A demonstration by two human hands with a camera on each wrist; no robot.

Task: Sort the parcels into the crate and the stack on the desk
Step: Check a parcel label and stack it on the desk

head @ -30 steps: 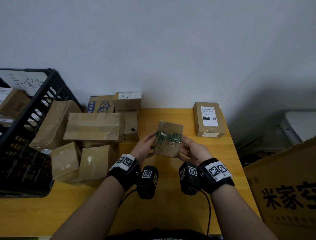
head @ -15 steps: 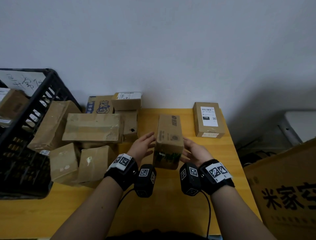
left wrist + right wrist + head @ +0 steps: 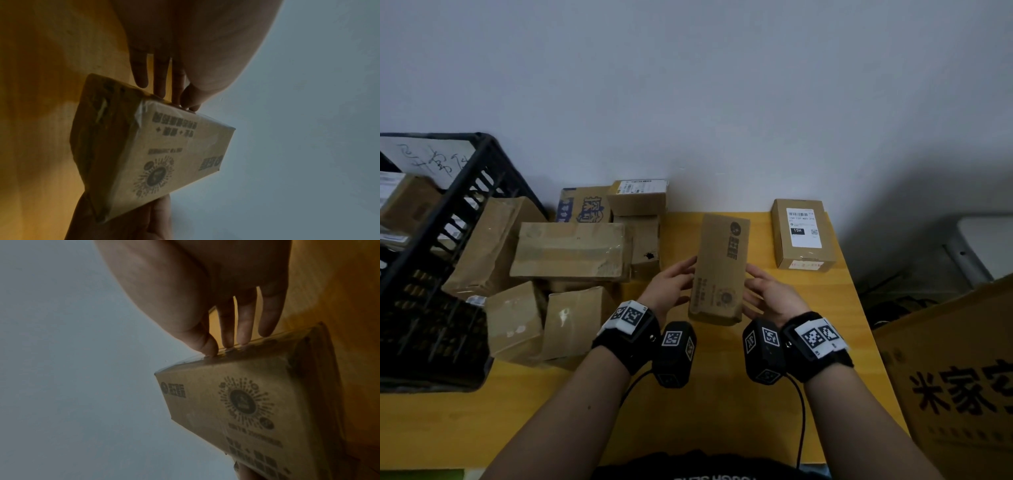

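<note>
I hold a small brown parcel point(image 3: 719, 270) just above the yellow desk point(image 3: 722, 404), its long printed face turned up. My left hand point(image 3: 671, 284) presses its left side with straight fingers, and my right hand point(image 3: 767, 294) presses the right side the same way. In the left wrist view the fingertips point(image 3: 162, 91) meet the edge of the parcel point(image 3: 164, 154). The right wrist view shows the fingertips point(image 3: 244, 339) on the parcel point(image 3: 257, 402). The black crate point(image 3: 465, 192) stands at the left. A labelled box point(image 3: 803, 236) lies at the desk's back right.
A pile of several brown parcels point(image 3: 571, 250) fills the desk between the crate and my hands. A large printed cardboard box point(image 3: 955, 394) stands off the desk's right edge, with a white object point(image 3: 983, 243) behind it. The wall runs along the back.
The parcel has been tipped over between my hands: its taped green end faced me, now the long printed face is up. Both hands stayed on its sides.
</note>
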